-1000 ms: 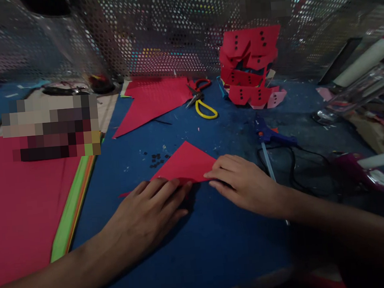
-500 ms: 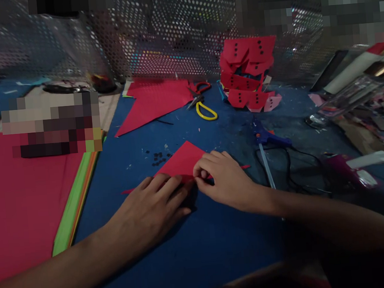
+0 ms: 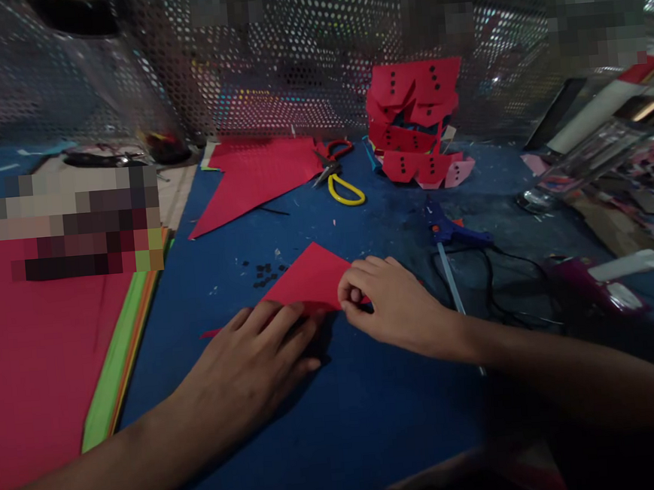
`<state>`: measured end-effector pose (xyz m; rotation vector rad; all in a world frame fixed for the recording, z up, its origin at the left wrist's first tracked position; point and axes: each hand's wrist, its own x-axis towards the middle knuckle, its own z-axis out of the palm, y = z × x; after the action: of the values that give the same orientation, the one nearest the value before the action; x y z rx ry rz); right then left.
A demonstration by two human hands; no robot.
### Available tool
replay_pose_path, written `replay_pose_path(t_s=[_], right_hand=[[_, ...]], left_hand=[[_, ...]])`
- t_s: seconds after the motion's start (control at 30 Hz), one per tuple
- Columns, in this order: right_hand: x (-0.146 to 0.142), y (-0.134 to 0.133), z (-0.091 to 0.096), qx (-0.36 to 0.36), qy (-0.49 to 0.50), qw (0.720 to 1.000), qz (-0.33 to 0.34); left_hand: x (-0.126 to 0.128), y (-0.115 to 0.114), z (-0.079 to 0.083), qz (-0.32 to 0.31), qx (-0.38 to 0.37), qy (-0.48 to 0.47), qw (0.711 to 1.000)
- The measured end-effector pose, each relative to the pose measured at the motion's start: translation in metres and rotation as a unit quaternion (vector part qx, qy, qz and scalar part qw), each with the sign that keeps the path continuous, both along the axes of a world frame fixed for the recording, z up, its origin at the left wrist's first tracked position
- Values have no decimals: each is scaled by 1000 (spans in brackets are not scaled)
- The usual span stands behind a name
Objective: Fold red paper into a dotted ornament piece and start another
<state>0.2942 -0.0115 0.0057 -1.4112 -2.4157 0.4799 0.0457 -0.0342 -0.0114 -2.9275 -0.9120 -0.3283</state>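
Observation:
A red paper (image 3: 314, 278) folded to a triangle lies on the blue tabletop, peak pointing away from me and thin tips towards the sides. My left hand (image 3: 250, 349) rests flat over its lower left part, fingers stretched and slightly spread. At the right part of the lower edge, my right hand (image 3: 393, 304) is closed, thumb and curled fingers pinched at the fold. Its fingers partly hide the paper there. Just beyond the left fingers, several tiny black squares (image 3: 264, 274) are scattered.
Scissors (image 3: 346, 190) lie beside a larger red sheet (image 3: 259, 175). Folded red pieces with black dots (image 3: 419, 124) stand against the perforated metal screen (image 3: 289, 52). A blue glue gun (image 3: 455, 229) with cord lies right; stacked coloured paper (image 3: 35, 358) lies left.
My right hand has slid a little to the right along the paper's lower edge. The left hand stays on the paper. The whole view has shifted slightly.

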Motion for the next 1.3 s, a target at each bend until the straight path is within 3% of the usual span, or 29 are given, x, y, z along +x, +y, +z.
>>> replay_pose_path(t_s=[0.7,1.3], right_hand=[[38,1,6,-53,-29,996,-65],[74,10,16,-70,-97,993,-13]], left_hand=[[-5,-2,-6,18,-11,2,1000],[-7,-1,-7,10,-11,-2,1000]])
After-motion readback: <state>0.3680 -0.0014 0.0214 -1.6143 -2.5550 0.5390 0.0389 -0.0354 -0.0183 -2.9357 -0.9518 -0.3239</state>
